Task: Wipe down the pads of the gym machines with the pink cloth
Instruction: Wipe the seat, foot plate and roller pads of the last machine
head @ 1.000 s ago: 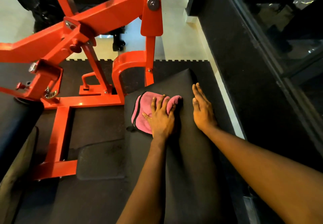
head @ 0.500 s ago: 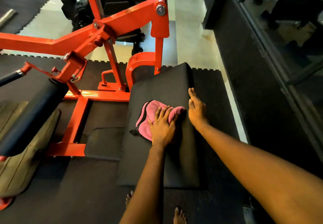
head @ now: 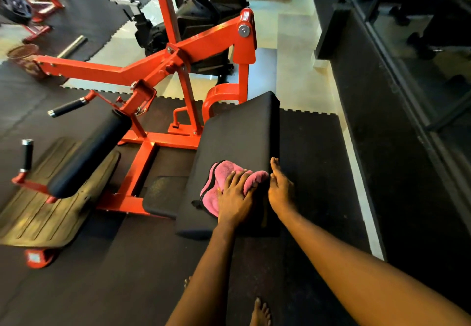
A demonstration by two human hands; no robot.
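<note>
One pink cloth (head: 221,173), crumpled and black-edged, sat on one pad (head: 239,132); one roller (head: 89,155) nearby. Two hands: left hand (head: 235,198) pressed the cloth, grip flat; right hand (head: 280,190) lay flat at the pad's edge.

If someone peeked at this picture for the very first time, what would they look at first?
Probably the big orange-red machine frame, which fills the left and middle of the picture. Next comes the pink cloth on the flat black pad near the middle, with the left hand pressing flat on it and the right hand resting on the pad just beside it.
</note>
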